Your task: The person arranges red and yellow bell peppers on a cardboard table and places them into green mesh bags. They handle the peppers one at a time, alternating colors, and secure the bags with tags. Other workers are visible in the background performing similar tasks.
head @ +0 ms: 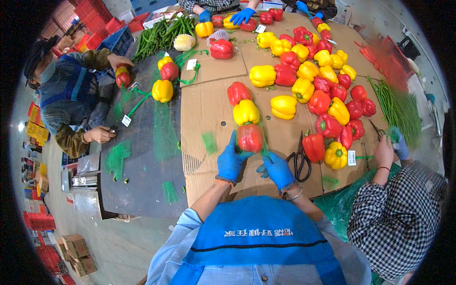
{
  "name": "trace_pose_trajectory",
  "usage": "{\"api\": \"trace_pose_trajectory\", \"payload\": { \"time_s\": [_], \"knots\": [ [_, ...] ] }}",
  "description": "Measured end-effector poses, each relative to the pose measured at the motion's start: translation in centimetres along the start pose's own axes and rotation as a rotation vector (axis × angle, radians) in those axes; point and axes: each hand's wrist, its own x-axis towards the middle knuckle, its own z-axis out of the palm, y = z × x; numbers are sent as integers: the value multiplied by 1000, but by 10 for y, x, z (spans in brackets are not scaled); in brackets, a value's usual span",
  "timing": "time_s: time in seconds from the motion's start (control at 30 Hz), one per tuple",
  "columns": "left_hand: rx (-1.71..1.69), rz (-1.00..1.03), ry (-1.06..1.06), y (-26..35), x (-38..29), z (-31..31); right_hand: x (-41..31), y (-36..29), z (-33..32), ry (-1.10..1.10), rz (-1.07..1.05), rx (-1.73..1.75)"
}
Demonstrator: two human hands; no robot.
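Note:
Three bell peppers lie in a row before me: a red one (239,93) farthest, a yellow one (246,112) in the middle and a red one (250,138) nearest, with green netting around at least the nearest. My left hand (229,162), in a blue glove, is closed around the left side and near end of the nearest red pepper. My right hand (278,171), also gloved, pinches the green netting at that pepper's near right side. Black-handled scissors (299,162) lie on the cardboard to the right of my right hand.
Loose red and yellow peppers (302,90) cover the cardboard (210,117) ahead and right. Green chillies (160,35) are heaped far left. Netted peppers (162,91) lie on the dark tabletop (142,181). Co-workers stand left, right and across. Green beans (395,107) lie at right.

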Motion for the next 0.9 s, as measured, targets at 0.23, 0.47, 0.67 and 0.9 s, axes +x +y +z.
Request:
{"api": "trace_pose_trajectory", "payload": {
  "time_s": [0.23, 0.47, 0.67, 0.9],
  "knots": [
    [-201, -81, -3, -9, -8, -2, -7, 16, -12, 51, -198, -379],
    [-30, 51, 85, -24, -43, -15, 2, 13, 10, 161, -309, -385],
    [69, 55, -348, -29, -80, -20, 29, 0, 15, 241, -246, -542],
    [-45, 152, -952, -16, -73, -63, 30, 4, 9, 106, -78, -254]
  ]
}}
